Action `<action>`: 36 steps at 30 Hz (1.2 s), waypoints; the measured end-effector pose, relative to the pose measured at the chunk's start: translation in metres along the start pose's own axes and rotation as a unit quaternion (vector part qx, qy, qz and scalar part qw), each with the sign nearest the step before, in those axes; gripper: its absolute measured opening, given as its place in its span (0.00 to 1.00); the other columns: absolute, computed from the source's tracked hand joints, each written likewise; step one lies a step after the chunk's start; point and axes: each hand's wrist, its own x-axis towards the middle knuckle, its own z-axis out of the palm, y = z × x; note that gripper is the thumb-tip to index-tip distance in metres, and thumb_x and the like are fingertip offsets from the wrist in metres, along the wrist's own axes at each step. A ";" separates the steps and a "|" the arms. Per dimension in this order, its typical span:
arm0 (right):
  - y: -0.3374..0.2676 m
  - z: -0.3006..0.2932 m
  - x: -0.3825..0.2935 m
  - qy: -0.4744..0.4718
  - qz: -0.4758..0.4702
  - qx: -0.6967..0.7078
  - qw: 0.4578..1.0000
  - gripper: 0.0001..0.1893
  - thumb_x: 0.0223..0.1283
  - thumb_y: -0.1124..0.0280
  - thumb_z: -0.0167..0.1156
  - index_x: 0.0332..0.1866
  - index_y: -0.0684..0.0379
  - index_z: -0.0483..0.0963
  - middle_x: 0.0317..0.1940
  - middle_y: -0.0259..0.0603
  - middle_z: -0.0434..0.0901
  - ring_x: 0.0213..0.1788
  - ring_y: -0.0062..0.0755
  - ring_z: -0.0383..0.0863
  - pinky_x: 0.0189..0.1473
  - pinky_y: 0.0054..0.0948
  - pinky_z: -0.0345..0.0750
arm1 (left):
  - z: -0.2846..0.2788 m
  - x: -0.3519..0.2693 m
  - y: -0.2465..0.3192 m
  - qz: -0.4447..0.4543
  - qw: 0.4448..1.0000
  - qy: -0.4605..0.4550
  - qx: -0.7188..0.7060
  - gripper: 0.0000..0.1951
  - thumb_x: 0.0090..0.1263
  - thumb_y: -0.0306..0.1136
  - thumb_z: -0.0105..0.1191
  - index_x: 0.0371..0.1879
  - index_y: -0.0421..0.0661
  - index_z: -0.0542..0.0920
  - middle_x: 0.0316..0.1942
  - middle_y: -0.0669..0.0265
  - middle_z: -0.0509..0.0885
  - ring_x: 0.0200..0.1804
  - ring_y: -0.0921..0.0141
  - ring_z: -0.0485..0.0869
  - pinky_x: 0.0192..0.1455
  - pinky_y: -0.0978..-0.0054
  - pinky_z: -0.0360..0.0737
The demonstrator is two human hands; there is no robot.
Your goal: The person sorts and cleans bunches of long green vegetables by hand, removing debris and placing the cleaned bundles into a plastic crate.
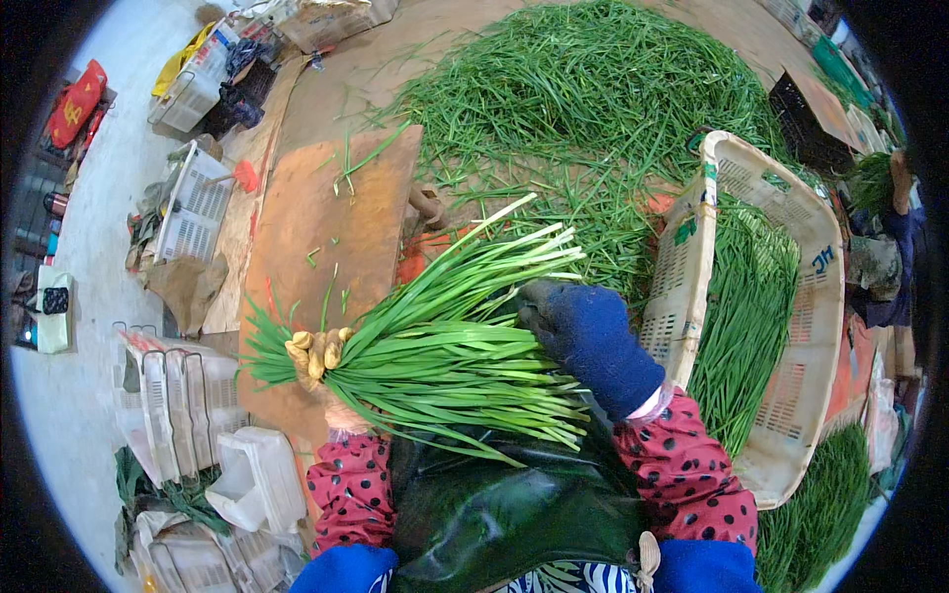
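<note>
Long green leafy stalks, probably Chinese chives [445, 356], fan out to the right above my dark apron. My left hand [319, 359], in a tan glove with finger cots, is closed around the leafy end of this bunch. At the pale stem ends, my right hand [586, 333] wears a dark blue glove and touches the stalks; its fingertips are partly hidden, so its grip is unclear. Under and beyond the left hand lies a brown board [326, 222] with a few leaf scraps on it.
A white plastic crate [704, 274] holding more green stalks stands at the right. Ahead, a large heap of loose green leaves [593, 81] covers the floor. Plastic baskets [185, 400] stand at the left. A person [893, 244] is at the far right edge, holding greens.
</note>
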 end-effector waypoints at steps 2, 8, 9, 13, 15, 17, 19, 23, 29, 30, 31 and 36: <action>-0.002 0.006 0.001 0.036 0.005 0.022 0.999 0.13 0.50 0.60 0.58 0.37 0.57 0.73 0.25 0.47 0.77 0.29 0.46 0.78 0.30 0.39 0.73 | -0.007 -0.001 0.001 -0.001 0.999 -0.034 0.001 0.13 0.71 0.42 0.40 0.35 0.49 0.76 0.14 0.81 0.71 0.25 0.78 0.73 0.50 0.71 0.69; -0.004 0.021 0.017 -0.001 0.007 0.106 0.994 0.16 0.49 0.58 0.59 0.38 0.58 0.72 0.25 0.48 0.77 0.30 0.47 0.78 0.31 0.40 0.73 | -0.009 0.005 0.002 -0.009 0.996 -0.086 -0.030 0.13 0.69 0.44 0.43 0.38 0.50 0.78 0.13 0.82 0.70 0.27 0.78 0.73 0.54 0.69 0.67; -0.007 0.023 0.016 0.010 -0.012 0.110 0.994 0.15 0.50 0.57 0.58 0.36 0.57 0.72 0.24 0.48 0.76 0.30 0.48 0.78 0.31 0.41 0.74 | -0.007 0.005 0.002 -0.010 0.996 -0.083 -0.030 0.13 0.69 0.44 0.43 0.38 0.50 0.78 0.13 0.82 0.70 0.28 0.78 0.73 0.54 0.68 0.66; -0.001 0.026 0.015 -0.010 -0.058 0.047 0.997 0.11 0.50 0.64 0.59 0.38 0.57 0.75 0.27 0.46 0.77 0.31 0.46 0.78 0.33 0.37 0.74 | 0.010 0.003 -0.003 -0.002 0.998 -0.054 -0.036 0.13 0.71 0.45 0.40 0.33 0.52 0.76 0.16 0.79 0.72 0.30 0.78 0.73 0.53 0.71 0.67; 0.002 0.014 0.011 0.006 -0.115 0.066 0.991 0.09 0.50 0.66 0.59 0.36 0.56 0.76 0.26 0.45 0.77 0.29 0.46 0.78 0.31 0.36 0.74 | 0.021 0.002 -0.003 0.007 0.999 -0.039 -0.034 0.15 0.71 0.46 0.38 0.28 0.53 0.75 0.17 0.77 0.73 0.31 0.78 0.73 0.53 0.73 0.68; 0.013 0.003 0.006 -0.016 -0.129 0.025 0.991 0.09 0.50 0.67 0.59 0.36 0.57 0.76 0.25 0.44 0.77 0.27 0.44 0.78 0.30 0.34 0.74 | 0.028 0.001 -0.003 0.013 0.999 -0.028 -0.031 0.16 0.71 0.46 0.38 0.24 0.54 0.74 0.17 0.77 0.73 0.31 0.79 0.74 0.56 0.72 0.67; 0.040 -0.007 -0.003 0.116 -0.080 0.144 0.980 0.09 0.56 0.64 0.53 0.36 0.57 0.75 0.25 0.45 0.77 0.27 0.43 0.77 0.28 0.35 0.73 | 0.008 0.003 0.007 0.021 0.998 -0.060 -0.008 0.13 0.70 0.46 0.41 0.33 0.53 0.76 0.16 0.80 0.72 0.31 0.78 0.73 0.57 0.67 0.64; 0.086 -0.053 -0.015 0.270 0.211 0.292 0.893 0.09 0.59 0.66 0.51 0.37 0.58 0.76 0.31 0.42 0.79 0.32 0.41 0.78 0.36 0.30 0.74 | 0.005 0.011 0.003 -0.008 0.980 -0.198 -0.023 0.13 0.70 0.46 0.42 0.39 0.53 0.78 0.15 0.81 0.72 0.32 0.78 0.74 0.60 0.64 0.59; -0.003 -0.005 -0.016 0.041 -0.102 0.034 0.993 0.16 0.51 0.61 0.55 0.43 0.57 0.74 0.34 0.45 0.77 0.37 0.47 0.75 0.40 0.40 0.72 | 0.021 0.010 0.009 0.033 0.961 -0.271 -0.035 0.14 0.71 0.45 0.40 0.43 0.53 0.77 0.17 0.82 0.73 0.33 0.77 0.73 0.65 0.61 0.55; -0.011 0.009 -0.034 -0.017 -0.106 -0.046 0.993 0.16 0.50 0.62 0.55 0.44 0.56 0.73 0.37 0.44 0.76 0.38 0.44 0.75 0.41 0.41 0.72 | 0.019 0.010 -0.003 0.024 0.968 -0.243 -0.053 0.14 0.71 0.45 0.40 0.43 0.52 0.77 0.19 0.82 0.73 0.35 0.77 0.73 0.65 0.60 0.55; -0.024 0.008 -0.046 0.031 -0.173 -0.084 0.981 0.15 0.50 0.64 0.54 0.44 0.55 0.73 0.39 0.43 0.75 0.38 0.42 0.75 0.41 0.41 0.72 | 0.022 0.009 -0.003 0.021 0.975 -0.217 -0.050 0.14 0.70 0.44 0.40 0.43 0.52 0.77 0.20 0.81 0.74 0.36 0.77 0.73 0.65 0.60 0.55; -0.026 0.001 -0.044 -0.002 -0.236 -0.009 0.972 0.16 0.54 0.63 0.52 0.47 0.57 0.71 0.40 0.48 0.75 0.39 0.43 0.76 0.40 0.39 0.73 | 0.003 0.004 0.005 -0.004 0.978 -0.206 -0.042 0.13 0.72 0.45 0.35 0.40 0.53 0.72 0.34 0.73 0.75 0.54 0.69 0.70 0.67 0.61 0.54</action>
